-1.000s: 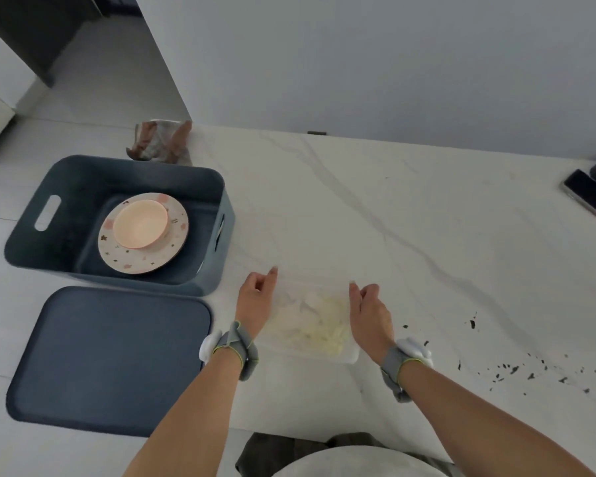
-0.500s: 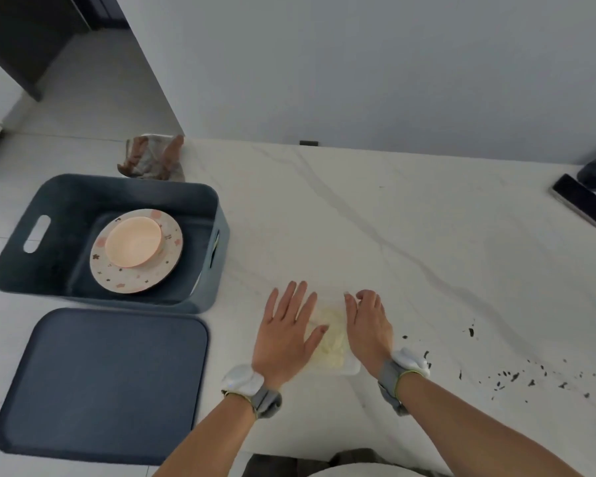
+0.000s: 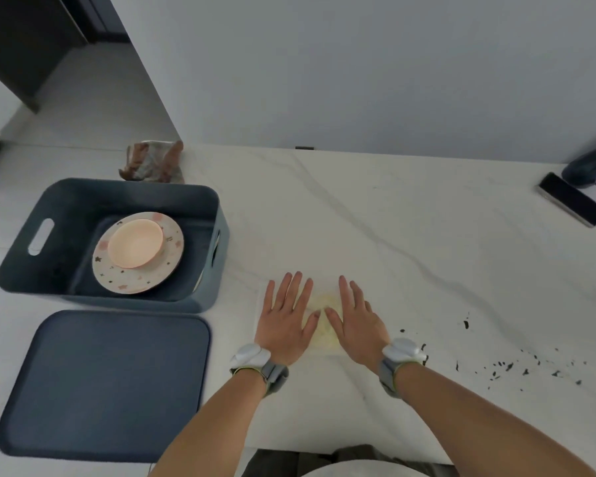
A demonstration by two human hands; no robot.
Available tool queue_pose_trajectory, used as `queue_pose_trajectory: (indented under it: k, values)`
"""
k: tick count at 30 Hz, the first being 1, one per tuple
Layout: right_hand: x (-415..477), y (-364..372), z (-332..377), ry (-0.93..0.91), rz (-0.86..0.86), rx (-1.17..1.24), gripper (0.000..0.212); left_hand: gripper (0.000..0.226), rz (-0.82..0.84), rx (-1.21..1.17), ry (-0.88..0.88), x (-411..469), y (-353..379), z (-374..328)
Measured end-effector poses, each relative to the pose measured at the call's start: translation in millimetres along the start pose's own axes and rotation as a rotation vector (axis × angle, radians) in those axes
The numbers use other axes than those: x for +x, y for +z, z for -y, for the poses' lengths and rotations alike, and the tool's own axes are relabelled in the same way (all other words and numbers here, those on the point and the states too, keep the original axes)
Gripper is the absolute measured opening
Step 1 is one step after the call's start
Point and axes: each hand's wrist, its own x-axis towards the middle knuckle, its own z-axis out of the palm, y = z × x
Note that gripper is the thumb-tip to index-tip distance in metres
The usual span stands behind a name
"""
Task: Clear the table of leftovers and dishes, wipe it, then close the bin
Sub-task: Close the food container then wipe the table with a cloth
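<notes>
My left hand point(image 3: 286, 320) and my right hand point(image 3: 355, 321) lie flat, fingers spread, side by side on a clear lidded container of pale yellow leftovers point(image 3: 324, 330) near the front edge of the white marble table point(image 3: 393, 235). The container is mostly hidden under my palms. To the left stands an open blue bin point(image 3: 217, 201) holding a patterned plate point(image 3: 172, 256) with a peach bowl point(image 3: 135, 242) on it. The bin's blue lid point(image 3: 107, 387) lies flat in front of the bin. Dark crumbs point(image 3: 506, 364) are scattered on the table to the right.
A crumpled brown and grey cloth point(image 3: 152, 161) lies behind the bin by the wall corner. A black phone point(image 3: 570, 198) and a dark rounded object point(image 3: 590, 165) sit at the table's far right. A grey wall runs along the back edge.
My hands went from holding the container's two sides to lying flat on its top, first the left, then the right. The view shifted slightly.
</notes>
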Motion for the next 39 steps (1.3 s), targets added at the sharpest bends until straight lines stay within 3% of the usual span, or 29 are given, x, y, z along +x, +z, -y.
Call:
queue_pose_trajectory:
  k: [3, 6, 8, 9, 11, 13, 18, 24, 30, 37, 39]
  values:
    - [-1, -8, 5, 0.043, 0.018, 0.090, 0.079, 0.073, -0.033, -0.125, -0.085, -5, -10, 1]
    - [-10, -12, 4, 0.182, -0.008, 0.273, 0.079, 0.076, -0.178, -0.403, -0.497, -30, -14, 7]
    - [-19, -9, 2, 0.225, 0.091, 0.318, 0.062, 0.072, -0.174, -0.647, -0.772, -45, -14, 19]
    - [-22, -5, 1, 0.251, 0.118, 0.390, 0.057, 0.063, -0.150, -0.784, -0.821, -48, -14, 24]
    - [-28, -3, 2, 0.308, 0.153, 0.620, 0.056, 0.041, -0.098, -0.958, -0.787, -50, -17, 29]
    - [-28, -6, 5, 0.332, 0.180, 0.759, 0.050, 0.038, -0.081, -0.946, -0.735, -47, -21, 31]
    - [-11, -26, 5, 0.369, 0.052, 0.856, 0.040, 0.041, -0.071, -1.100, -0.690, -21, -33, 31]
    - [16, -52, -6, 0.423, -0.045, 0.959, 0.038, 0.026, -0.216, -1.636, -0.784, 26, -55, 31]
    - [73, -75, -6, 0.405, -0.065, 0.902, 0.038, 0.021, -0.254, -1.319, -0.875, 39, -55, 45]
    - [153, -82, 26, 0.379, 0.081, 1.043, 0.037, 0.011, -0.101, -1.329, -0.891, 46, -53, 48]
    - [174, -81, 38, 0.353, 0.142, 1.044, 0.038, 0.022, -0.040, -1.339, -0.891, 50, -50, 50]
